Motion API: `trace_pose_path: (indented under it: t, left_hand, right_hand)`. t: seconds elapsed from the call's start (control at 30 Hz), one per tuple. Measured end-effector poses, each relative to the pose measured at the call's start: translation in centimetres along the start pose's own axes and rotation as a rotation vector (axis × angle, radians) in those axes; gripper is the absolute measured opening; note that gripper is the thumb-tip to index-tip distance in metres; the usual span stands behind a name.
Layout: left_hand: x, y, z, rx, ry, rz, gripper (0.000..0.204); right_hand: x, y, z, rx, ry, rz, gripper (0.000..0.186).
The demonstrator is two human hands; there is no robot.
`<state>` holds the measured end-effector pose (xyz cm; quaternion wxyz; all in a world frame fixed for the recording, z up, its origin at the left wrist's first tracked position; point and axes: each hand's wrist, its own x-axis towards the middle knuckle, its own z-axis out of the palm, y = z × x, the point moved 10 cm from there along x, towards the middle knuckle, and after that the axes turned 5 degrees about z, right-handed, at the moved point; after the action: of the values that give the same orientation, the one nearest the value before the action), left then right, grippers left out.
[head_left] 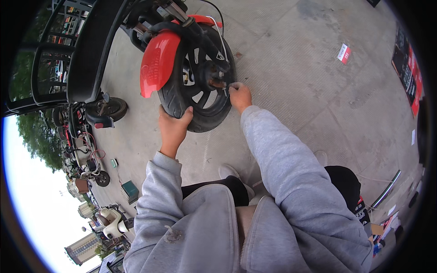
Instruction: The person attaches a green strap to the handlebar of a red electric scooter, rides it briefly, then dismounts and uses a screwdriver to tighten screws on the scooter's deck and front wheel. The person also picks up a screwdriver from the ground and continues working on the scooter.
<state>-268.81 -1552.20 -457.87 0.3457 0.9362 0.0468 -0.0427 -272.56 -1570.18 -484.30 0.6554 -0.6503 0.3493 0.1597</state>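
A scooter's black front wheel (211, 116) with a spoked rim stands under a red fender (157, 63), joined to a fork (207, 45) with silver upper tubes. My left hand (175, 125) grips the lower left part of the tyre, thumb on the tread. My right hand (240, 95) is closed at the wheel's right side, fingertips pinched beside the hub (214, 77) and a small silver piece sticking out of it; whether they hold that piece or something else is too small to tell. A rusty-brown part shows at the hub.
A black rack (84, 54) overhangs at upper left. Parked scooters (82, 154) line the left, near a green box (129, 191). A red-and-white label (343, 53) lies on the concrete ground (296, 91). Printed boards (405, 68) and a curved metal tube (386, 189) are at the right.
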Motion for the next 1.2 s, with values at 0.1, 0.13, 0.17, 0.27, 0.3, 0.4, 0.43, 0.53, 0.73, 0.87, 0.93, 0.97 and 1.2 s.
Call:
trace_pose_path:
  t: [0.1, 0.13, 0.17, 0.27, 0.3, 0.4, 0.43, 0.53, 0.73, 0.87, 0.93, 0.97, 1.2]
  left_hand:
    - [1.1, 0.2, 0.2, -0.028, 0.035, 0.016, 0.060]
    - [1.3, -0.1, 0.3, -0.007, 0.034, -0.009, 0.060]
    - [1.4, -0.1, 0.2, 0.005, 0.055, -0.017, 0.060]
    - [0.9, -0.1, 0.9, 0.063, 0.041, -0.028, 0.059]
    - [0.6, -0.1, 1.0, 0.092, 0.047, -0.025, 0.058]
    - [0.5, -0.5, 0.9, -0.050, 0.079, -0.027, 0.058]
    - [0.6, -0.6, 0.9, -0.049, 0.070, -0.026, 0.058]
    - [1.2, -0.7, 0.7, -0.023, 0.054, -0.026, 0.060]
    - [0.1, 5.5, -0.5, 0.249, 0.170, 0.188, 0.062]
    - [-1.9, 9.9, 3.0, 0.160, 0.168, 0.361, 0.049]
    - [-1.4, 6.3, 8.2, -0.068, -0.080, 0.055, 0.040]
    - [-0.7, 4.9, 11.1, -0.105, -0.189, -0.002, 0.036]
    - [3.6, -5.3, 17.9, -0.032, -0.244, -0.287, 0.041]
  right_hand:
    - [-0.9, -0.2, 1.2, 0.128, -0.096, -0.005, 0.031]
    - [-0.8, -0.1, 1.4, 0.097, -0.125, 0.000, 0.032]
    - [-0.6, 0.1, 1.3, 0.134, -0.132, 0.011, 0.031]
    - [0.0, 0.5, 0.9, 0.168, -0.129, 0.042, 0.030]
    - [0.0, 0.2, 0.8, 0.144, -0.127, 0.004, 0.030]
    - [0.3, -0.5, 1.3, 0.148, -0.181, -0.028, 0.031]
    - [0.5, -0.9, 1.6, 0.171, -0.211, -0.047, 0.031]
    - [1.1, -0.9, 2.0, 0.193, -0.240, -0.009, 0.030]
    - [1.0, 0.0, 2.8, 0.032, -0.284, 0.000, 0.022]
    - [1.5, -0.9, 2.4, 0.066, -0.285, -0.062, 0.023]
    - [1.9, -1.5, 1.9, 0.029, -0.262, -0.092, 0.026]
    - [2.0, -1.5, 2.2, -0.012, -0.305, -0.086, 0.026]
    - [2.6, -1.8, 3.0, -0.252, -0.343, -0.181, 0.027]
